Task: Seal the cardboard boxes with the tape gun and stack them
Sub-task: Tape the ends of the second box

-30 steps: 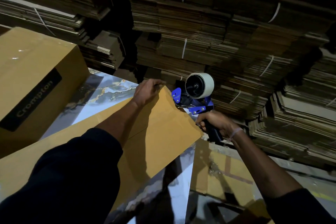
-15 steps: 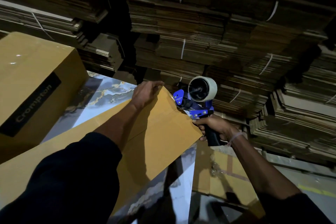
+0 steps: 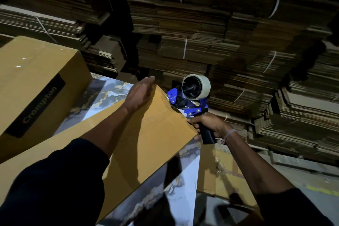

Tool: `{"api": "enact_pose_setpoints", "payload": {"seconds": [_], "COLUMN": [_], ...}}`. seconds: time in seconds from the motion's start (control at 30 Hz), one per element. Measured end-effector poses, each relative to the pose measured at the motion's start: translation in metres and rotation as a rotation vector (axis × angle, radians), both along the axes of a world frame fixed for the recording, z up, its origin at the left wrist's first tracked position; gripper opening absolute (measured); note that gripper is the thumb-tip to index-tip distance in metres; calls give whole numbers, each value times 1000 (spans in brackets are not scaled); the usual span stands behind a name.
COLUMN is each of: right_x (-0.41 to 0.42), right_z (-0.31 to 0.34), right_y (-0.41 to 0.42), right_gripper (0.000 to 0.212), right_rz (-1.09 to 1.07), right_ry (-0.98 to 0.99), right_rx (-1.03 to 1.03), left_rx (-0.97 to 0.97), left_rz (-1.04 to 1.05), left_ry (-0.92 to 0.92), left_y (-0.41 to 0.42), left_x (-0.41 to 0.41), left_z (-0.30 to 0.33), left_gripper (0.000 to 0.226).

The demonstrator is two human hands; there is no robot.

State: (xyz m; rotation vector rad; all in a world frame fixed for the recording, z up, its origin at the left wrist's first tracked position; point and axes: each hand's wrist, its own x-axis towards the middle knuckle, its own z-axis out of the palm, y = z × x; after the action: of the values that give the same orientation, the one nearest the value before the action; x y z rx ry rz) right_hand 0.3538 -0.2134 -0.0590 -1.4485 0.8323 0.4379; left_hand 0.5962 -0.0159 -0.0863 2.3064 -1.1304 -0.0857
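Tape gun [image 3: 190,97] has dropped onto the box [image 3: 146,137] edge, my right hand [image 3: 209,126] gripping it, left hand [image 3: 140,93] flat holding flaps; seam taping starts.

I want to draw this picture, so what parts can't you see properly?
All in the head view:
- Near end of the box being taped: covered by the dark sleeve.
- Tape gun handle: wrapped by the right hand.
- Crompton box: cut off at the left edge.
- Box top under the left hand: hidden by the palm.

two hands [image 3: 139,93], two made-up cardboard boxes [image 3: 150,134], one blue tape gun [image 3: 190,101] and countless strapped bundles of flattened cartons [image 3: 183,24] were seen.
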Motion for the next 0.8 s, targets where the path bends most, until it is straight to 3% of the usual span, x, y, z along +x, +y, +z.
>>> {"api": "enact_pose_setpoints", "payload": {"seconds": [0.1, 0.27, 0.47, 0.6, 0.8], "right_x": [1, 0, -1, -3, -23], "right_z": [-2, 0, 2, 6, 19], "right_y": [0, 1, 3, 7, 10], "right_gripper": [19, 25, 20, 32, 29], "right_rz": [8, 9, -1, 1, 26], "right_ry": [-17, -40, -49, -60, -102], "right_rx": [-15, -4, -24, -108, -112], "left_rx": [-93, -47, -2, 2, -8], "left_rz": [-51, -312, -360, -387, -378], "left_ry": [-46, -136, -136, -139, -79], "left_y": [6, 4, 9, 11, 10], "left_x": [-8, -19, -24, -18, -18], "left_z": [4, -5, -4, -11, -9], "left_gripper": [60, 39, 51, 54, 56]}}
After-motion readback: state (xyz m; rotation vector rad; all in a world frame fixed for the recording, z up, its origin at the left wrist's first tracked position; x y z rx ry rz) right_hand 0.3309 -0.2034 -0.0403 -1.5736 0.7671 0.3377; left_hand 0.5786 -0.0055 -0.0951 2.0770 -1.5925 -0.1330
